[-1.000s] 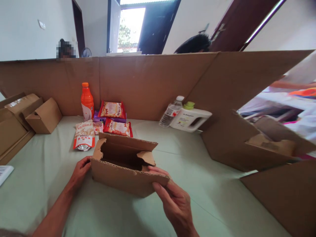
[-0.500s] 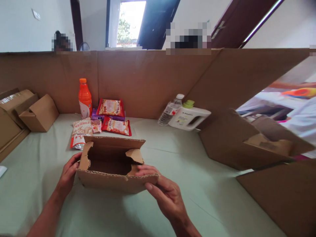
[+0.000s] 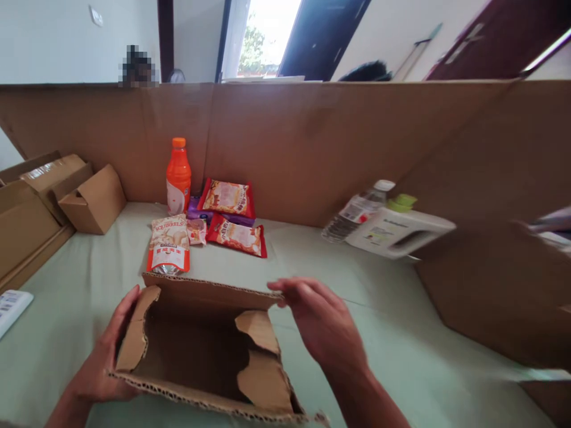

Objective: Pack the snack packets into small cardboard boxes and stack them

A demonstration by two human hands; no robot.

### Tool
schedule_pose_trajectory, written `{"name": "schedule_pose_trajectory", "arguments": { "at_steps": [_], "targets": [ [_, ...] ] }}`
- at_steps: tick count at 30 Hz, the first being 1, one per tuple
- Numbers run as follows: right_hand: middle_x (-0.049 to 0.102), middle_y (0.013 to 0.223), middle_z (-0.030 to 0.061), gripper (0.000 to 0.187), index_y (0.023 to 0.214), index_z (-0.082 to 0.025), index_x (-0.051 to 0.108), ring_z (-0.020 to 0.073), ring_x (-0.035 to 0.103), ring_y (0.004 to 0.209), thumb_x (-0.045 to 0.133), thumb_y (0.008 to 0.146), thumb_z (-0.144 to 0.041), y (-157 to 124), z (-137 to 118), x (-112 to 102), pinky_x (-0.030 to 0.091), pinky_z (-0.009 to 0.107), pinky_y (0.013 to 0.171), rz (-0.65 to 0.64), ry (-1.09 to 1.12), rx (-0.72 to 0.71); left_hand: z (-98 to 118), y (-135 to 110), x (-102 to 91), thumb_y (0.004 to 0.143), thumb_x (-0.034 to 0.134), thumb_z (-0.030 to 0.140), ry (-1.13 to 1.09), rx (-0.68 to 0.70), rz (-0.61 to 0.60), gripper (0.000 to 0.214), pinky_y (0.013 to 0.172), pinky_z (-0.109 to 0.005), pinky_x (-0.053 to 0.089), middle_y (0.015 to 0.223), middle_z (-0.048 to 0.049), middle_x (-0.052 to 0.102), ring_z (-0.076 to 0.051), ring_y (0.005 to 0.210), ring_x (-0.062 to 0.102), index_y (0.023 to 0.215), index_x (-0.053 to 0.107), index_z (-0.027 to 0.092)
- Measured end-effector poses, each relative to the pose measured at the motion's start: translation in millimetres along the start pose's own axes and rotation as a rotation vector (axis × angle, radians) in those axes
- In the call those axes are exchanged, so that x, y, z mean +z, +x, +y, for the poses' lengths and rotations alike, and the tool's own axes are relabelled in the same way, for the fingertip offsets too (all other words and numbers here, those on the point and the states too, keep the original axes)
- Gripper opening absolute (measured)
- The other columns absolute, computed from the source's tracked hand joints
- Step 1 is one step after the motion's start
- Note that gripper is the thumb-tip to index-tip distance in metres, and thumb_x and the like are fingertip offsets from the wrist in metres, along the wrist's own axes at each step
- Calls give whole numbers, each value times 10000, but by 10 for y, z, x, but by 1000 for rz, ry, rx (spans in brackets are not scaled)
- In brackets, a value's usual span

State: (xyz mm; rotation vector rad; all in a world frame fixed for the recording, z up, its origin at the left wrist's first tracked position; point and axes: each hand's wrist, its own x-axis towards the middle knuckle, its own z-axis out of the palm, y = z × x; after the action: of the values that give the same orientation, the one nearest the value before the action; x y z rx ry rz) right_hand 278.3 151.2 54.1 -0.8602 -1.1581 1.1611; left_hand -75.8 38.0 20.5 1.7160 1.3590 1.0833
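An open cardboard box (image 3: pixel 200 292) with ragged flaps stands on the cloth close in front of me, its dark inside facing up. Around its left end, my left hand (image 3: pixel 104 359) is closed, with some fingers hidden behind the wall. At the far right corner, my right hand (image 3: pixel 328 324) pinches the edge of the back flap between thumb and fingers. Just beyond the box lies a white and orange SQUIRRELS snack pouch (image 3: pixel 168 241). Behind that are a small pink packet (image 3: pixel 197 232) and two red snack bags (image 3: pixel 238 235), the rear one resting on a purple pack (image 3: pixel 196 209).
An orange bottle (image 3: pixel 178 178) stands by the cardboard partition (image 3: pixel 276 142). Folded cardboard boxes (image 3: pixel 96 199) are at left, above a white object (image 3: pixel 13 309) at the edge. To the right, a clear bottle (image 3: pixel 352 214) leans beside a white jug (image 3: pixel 397 232). A green cloth (image 3: pixel 379 309) covers the surface.
The box has come nearer to me and shows more of its inside. My right hand has gone from the near right corner to the far one. The whole view has swung left.
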Motion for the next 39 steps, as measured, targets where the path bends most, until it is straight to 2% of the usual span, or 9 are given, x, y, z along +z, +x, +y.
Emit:
{"name": "schedule_pose_trajectory", "arguments": {
  "at_steps": [5,9,16,21,25,30,32,35,39],
  "targets": [
    [733,900,72,416,885,-175,714,214,681,812,778,666,-523,772,536,580,476,251,547,-229,-234,309,-110,-188,-28,531,888,623,108,5,-17,1349,1215,-559,312,1699,-55,159,-458,1498,272,1602,101,390],
    [636,679,9,287,816,-130,687,142,609,621,750,817,-411,1158,1029,1128,414,209,466,-347,-367,445,-117,-271,13,636,809,656,77,-30,-20,1217,1207,-571,318,1699,-42,160,-446,1510,252,1602,118,392],
    [667,944,24,221,1061,-138,644,125,644,728,629,986,-345,1320,1361,1567,567,276,639,-428,-413,531,-86,-244,12,598,810,701,85,-47,-38,1251,1186,-626,321,1686,-59,208,-472,1497,267,1600,126,399],
    [604,698,-35,197,801,-154,630,104,557,597,704,883,-318,1213,943,1349,496,242,577,-384,-325,315,-35,-223,23,645,796,679,102,-35,-39,1192,1174,-638,338,1678,-67,223,-472,1490,282,1594,127,413],
    [639,755,-28,189,795,-206,629,140,571,703,734,750,-356,1152,222,935,502,267,661,-298,-234,52,68,-176,4,613,829,668,92,-7,-52,1222,1185,-649,306,1664,-75,237,-479,1482,293,1584,128,428],
    [613,746,-43,179,800,-273,621,142,572,659,772,765,-361,883,-707,529,510,276,645,-66,-89,-417,166,-87,-8,603,849,643,30,-17,-35,1223,1188,-600,338,1646,-102,263,-471,1469,317,1584,171,374],
    [627,761,-42,170,809,-298,645,145,583,660,803,779,-354,677,-891,460,518,273,644,-29,-49,-488,189,-55,5,598,850,647,-28,-32,-31,1229,1182,-572,361,1640,-113,276,-458,1462,333,1584,178,353],
    [659,756,-35,116,854,-298,691,138,592,622,790,823,-348,342,-919,408,512,248,582,-109,-88,-468,211,-30,24,601,835,678,-109,-42,-23,1222,1180,-537,373,1638,-125,282,-436,1456,349,1580,198,322],
    [697,721,0,102,841,-224,710,142,621,599,647,910,-264,22,-824,372,492,223,541,-450,-461,-385,195,-32,30,597,808,730,-119,-25,-5,1224,1142,-502,423,1585,-152,367,-416,1392,440,1571,228,269]
  ]
}}
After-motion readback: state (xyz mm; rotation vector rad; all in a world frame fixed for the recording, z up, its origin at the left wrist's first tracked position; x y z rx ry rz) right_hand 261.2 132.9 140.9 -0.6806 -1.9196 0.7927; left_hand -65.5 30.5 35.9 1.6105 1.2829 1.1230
